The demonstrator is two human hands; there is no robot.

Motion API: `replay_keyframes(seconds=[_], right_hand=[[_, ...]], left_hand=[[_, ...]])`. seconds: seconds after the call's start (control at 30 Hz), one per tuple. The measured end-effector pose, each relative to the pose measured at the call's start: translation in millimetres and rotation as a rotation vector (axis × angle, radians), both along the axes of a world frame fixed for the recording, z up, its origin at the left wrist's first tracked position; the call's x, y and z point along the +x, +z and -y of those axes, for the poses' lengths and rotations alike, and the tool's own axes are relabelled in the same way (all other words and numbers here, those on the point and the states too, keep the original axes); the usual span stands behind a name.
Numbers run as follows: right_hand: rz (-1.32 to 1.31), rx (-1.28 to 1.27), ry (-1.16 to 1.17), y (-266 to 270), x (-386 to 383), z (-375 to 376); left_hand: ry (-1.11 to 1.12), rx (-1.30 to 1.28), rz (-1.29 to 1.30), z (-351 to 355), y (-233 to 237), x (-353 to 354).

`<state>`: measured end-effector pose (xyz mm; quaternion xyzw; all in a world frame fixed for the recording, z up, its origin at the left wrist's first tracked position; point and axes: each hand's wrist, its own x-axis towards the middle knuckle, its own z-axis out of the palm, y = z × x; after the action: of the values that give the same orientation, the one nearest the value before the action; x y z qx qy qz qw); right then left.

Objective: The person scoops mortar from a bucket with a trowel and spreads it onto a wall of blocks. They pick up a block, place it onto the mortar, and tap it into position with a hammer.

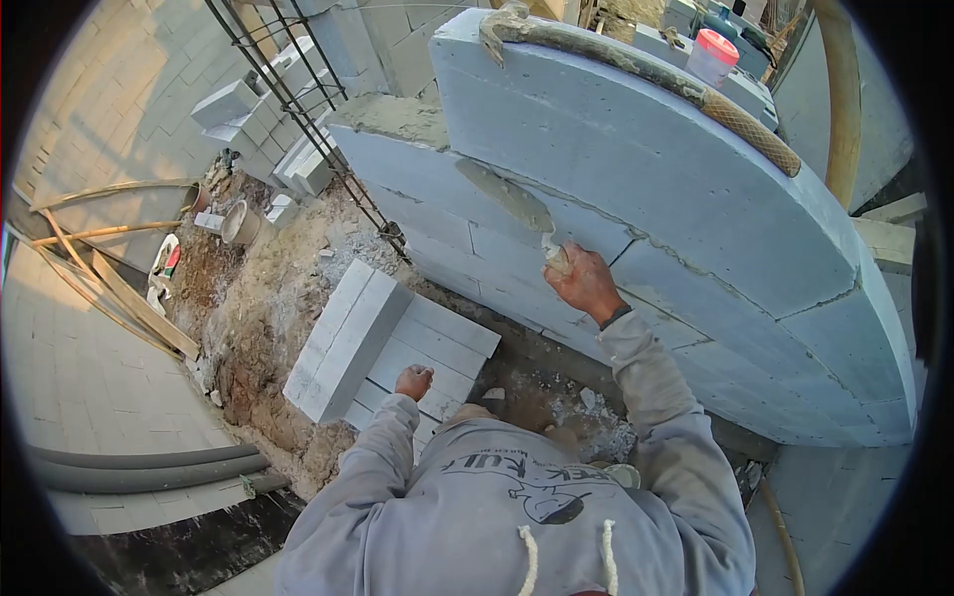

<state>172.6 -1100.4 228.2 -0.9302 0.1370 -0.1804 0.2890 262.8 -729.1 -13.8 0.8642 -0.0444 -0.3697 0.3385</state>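
Observation:
My right hand [584,284] is wrapped round the handle of a trowel. The trowel's blade [505,197] lies against the face of the block wall [596,179], near a mortar joint just below the stepped top. My left hand [414,381] is curled closed over the stacked pale blocks [437,338], with nothing visible in it. One long block [348,338] lies on that stack at its left side. A hammer [636,72] with a wrapped grip rests along the wall's top edge.
Vertical rebar [288,99] rises beside the wall's left end. Further left are rubble and soil [258,328], a bucket [239,223], wooden poles [109,231] and grey pipes [149,467]. A pink-lidded tub [712,58] stands beyond the wall.

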Motion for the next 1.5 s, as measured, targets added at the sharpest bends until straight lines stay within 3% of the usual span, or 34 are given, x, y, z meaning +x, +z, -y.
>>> replay_keyframes(seconds=[0.33,0.6,0.77,0.9,1.03,1.2,1.5], right_hand=[[0.011,-0.039,-0.133,19.1,-47.9,12.4],[0.071,-0.174,-0.187,18.4,-109.9,44.1],[0.183,-0.18,-0.257,4.2,-146.7,46.7],[0.263,-0.146,-0.252,-1.5,-125.7,31.6],[0.057,-0.11,-0.115,-16.6,-70.4,9.6],[0.007,-0.083,-0.153,-42.5,-1.4,-13.9],[0.079,0.02,-0.184,-21.0,-39.6,6.6]], left_hand=[[-0.17,0.009,-0.11,35.9,-4.4,-14.1],[-0.152,0.032,-0.002,44.4,-2.6,-18.5],[-0.085,0.021,-0.088,39.8,5.6,-39.3],[-0.117,0.101,-0.099,27.5,-0.5,-58.7],[-0.064,0.034,-0.081,20.3,-10.7,-69.2],[0.074,-0.066,-0.053,17.4,-8.0,-69.5],[0.047,0.081,-0.084,-10.4,-17.7,-79.1]])
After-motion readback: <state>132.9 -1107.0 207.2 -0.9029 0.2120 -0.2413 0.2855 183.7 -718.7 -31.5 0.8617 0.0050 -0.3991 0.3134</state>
